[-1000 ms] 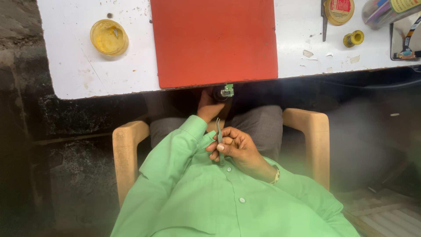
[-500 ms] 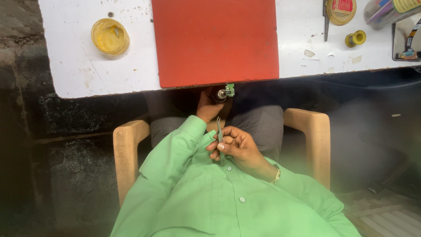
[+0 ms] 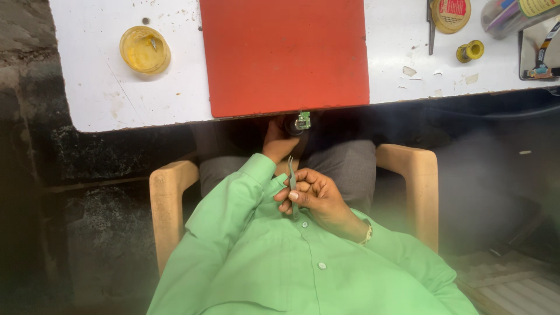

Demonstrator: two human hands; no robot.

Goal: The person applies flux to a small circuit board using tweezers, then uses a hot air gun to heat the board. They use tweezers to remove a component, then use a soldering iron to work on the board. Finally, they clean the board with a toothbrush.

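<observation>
Red mat (image 3: 284, 55), plain, flat colour, on white table (image 3: 99, 96); table scuffed w/ dark specks and chipped edge.
Yellow round tin (image 3: 144, 49), translucent amber look.
Small yellow spool (image 3: 470, 51) at far rt.
Round tin (image 3: 450, 13) w/ red-and-yellow lid, top edge.
Shirt (image 3: 280, 262) light green, plain, white buttons.
Trousers (image 3: 344, 166) grey.
Chair arms (image 3: 169, 204) pale tan wood.
Small circuit board (image 3: 303, 121) green w/ silvery bits, at left hand (image 3: 279, 140).
Tweezers (image 3: 291, 185) grey metal, in right hand (image 3: 315, 195).
Wristband (image 3: 367, 233) pale, beaded.
Floor dark, mottled grey-black.
</observation>
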